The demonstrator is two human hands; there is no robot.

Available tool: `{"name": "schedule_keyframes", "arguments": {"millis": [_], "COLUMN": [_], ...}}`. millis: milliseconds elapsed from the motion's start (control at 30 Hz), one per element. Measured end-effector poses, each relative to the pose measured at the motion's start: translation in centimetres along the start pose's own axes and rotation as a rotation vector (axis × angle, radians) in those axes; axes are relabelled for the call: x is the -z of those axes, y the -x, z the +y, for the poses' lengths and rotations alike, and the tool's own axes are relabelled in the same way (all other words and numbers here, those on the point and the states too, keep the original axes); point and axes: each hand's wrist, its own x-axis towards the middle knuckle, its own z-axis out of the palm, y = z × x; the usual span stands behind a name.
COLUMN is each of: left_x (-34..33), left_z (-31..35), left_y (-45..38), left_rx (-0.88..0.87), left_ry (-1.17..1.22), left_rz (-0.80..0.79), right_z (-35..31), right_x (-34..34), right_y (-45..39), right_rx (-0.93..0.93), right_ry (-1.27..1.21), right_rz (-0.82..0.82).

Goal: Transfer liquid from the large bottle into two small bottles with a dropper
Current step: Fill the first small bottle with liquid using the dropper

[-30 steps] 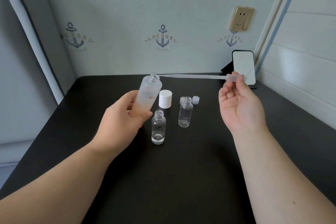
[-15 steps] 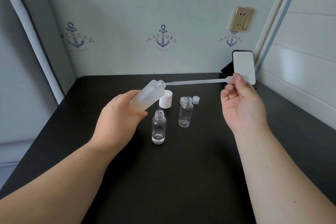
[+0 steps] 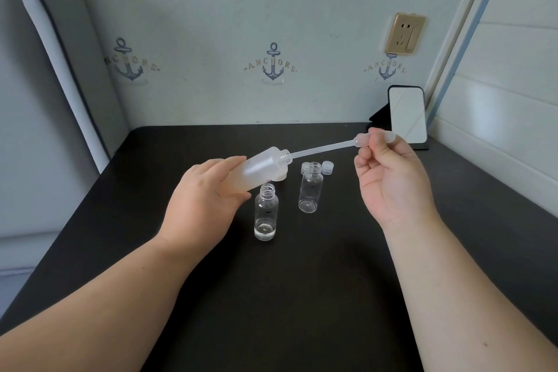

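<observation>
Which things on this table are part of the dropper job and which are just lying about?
Part of the job:
large frosted bottle, held tilted by the left hand
dropper, pinched by the right hand
two small clear bottles
small clear caps

Lying about:
phone on its stand
wall socket

large bottle point(image 3: 262, 167) – frosted, tilted | dropper point(image 3: 324, 148) – tip in its mouth | small bottles point(image 3: 265, 212) point(image 3: 310, 188) – upright, uncapped
</observation>
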Motion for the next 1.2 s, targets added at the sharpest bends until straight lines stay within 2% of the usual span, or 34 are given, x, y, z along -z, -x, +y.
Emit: {"name": "schedule_keyframes", "arguments": {"millis": [333, 500, 700, 1200], "left_x": [-0.3, -0.3, -0.2, 0.2], "left_z": [0.1, 0.1, 0.0, 0.1], "left_y": [0.0, 0.1, 0.1, -0.1], "left_rx": [-0.029, -0.019, -0.001, 0.094], "left_ry": [-0.02, -0.009, -0.009, 0.025], "left_rz": [0.008, 0.003, 0.008, 0.022], "right_z": [1.0, 0.9, 0.5, -0.3], "right_x": [-0.8, -0.9, -0.5, 1.1], "right_y": [0.7, 0.8, 0.5, -0.7], "right_rx": [-0.003, -0.015, -0.035, -0.02], "right_ry": [0.277, 0.294, 0.173, -0.109], "right_rz": [-0.171, -0.188, -0.134, 0.118]}}
